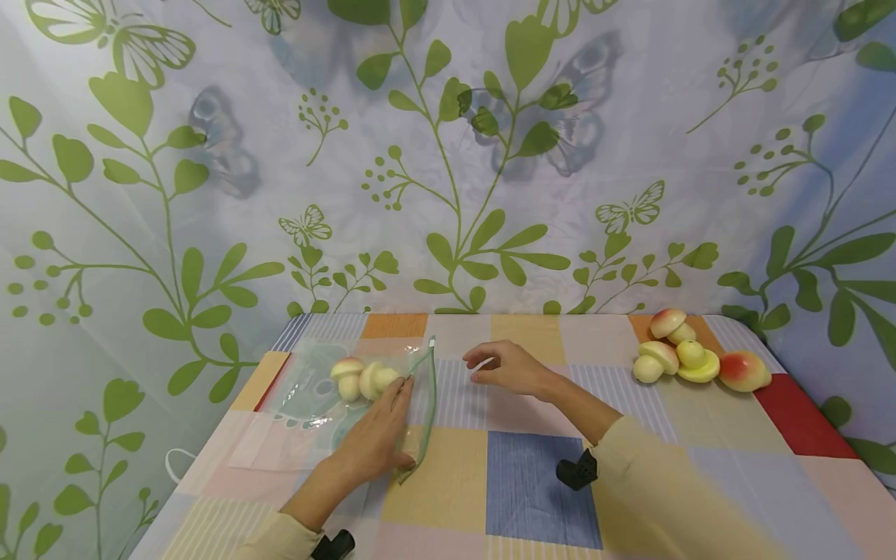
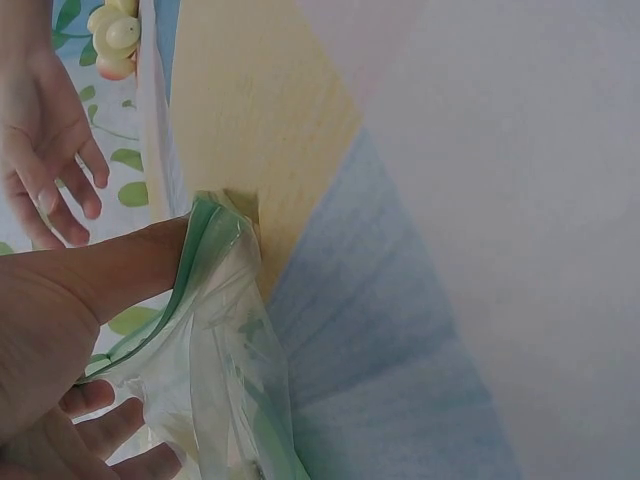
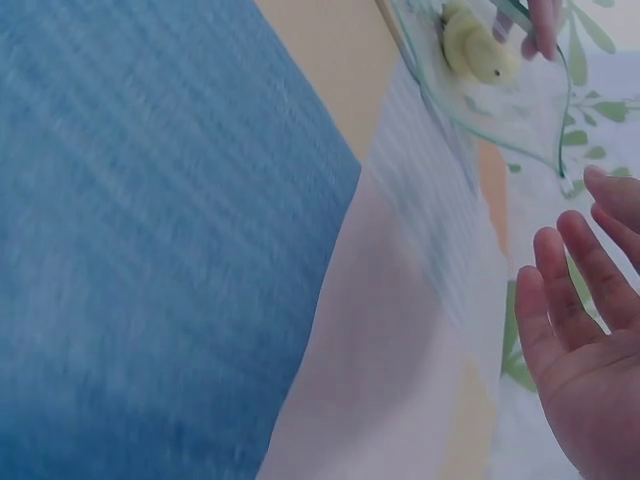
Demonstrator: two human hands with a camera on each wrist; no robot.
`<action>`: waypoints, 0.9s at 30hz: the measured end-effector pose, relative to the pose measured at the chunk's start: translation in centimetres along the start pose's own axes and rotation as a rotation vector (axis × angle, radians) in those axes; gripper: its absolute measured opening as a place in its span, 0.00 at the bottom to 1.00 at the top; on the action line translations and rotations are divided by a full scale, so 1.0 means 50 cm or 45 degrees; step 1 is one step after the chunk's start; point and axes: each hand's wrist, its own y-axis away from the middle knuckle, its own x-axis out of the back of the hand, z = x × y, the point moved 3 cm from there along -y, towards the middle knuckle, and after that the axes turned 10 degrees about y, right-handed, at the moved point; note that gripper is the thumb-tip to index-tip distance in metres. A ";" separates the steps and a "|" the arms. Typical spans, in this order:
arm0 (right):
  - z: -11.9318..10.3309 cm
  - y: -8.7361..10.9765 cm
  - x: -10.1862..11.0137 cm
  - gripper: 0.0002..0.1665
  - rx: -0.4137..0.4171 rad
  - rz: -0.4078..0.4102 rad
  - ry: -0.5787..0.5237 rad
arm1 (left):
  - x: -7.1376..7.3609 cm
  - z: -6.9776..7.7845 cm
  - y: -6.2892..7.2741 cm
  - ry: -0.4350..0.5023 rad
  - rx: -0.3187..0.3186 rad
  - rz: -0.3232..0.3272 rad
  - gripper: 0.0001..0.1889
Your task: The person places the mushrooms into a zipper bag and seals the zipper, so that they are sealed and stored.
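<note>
You seem to be partway through filling the clear bag [image 1: 316,398], judging by how your left hand [image 1: 372,435] minds its mouth. That hand's fingers lie extended against the plastic, the thumb set apart near the green edge [image 1: 431,404]. Your right hand [image 1: 518,369] hovers over the desk [image 1: 448,498], just beyond that edge, its fingers loosely bent and holding nothing. The next move probably calls for a reach to your right, where three loose mushrooms [image 1: 658,358] and a peach-like fruit [image 1: 744,371] lie clustered, well apart from the bag, while your left hand spreads the mouth. The bag lies on the desk to your left, see-through, wrinkled and shiny. Inside, two mushrooms [image 1: 346,379] sit side by side, cream-coloured, one cap blushed reddish.
</note>
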 end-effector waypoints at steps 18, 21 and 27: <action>0.038 0.071 0.082 0.22 -0.086 0.064 0.028 | -0.004 -0.005 0.000 -0.005 -0.021 0.000 0.68; 0.044 0.083 0.096 0.22 -0.092 0.080 0.053 | -0.003 -0.004 0.000 -0.008 -0.016 0.002 0.68; 0.060 0.112 0.124 0.22 -0.113 0.112 0.101 | -0.003 -0.001 -0.003 -0.007 -0.010 -0.003 0.68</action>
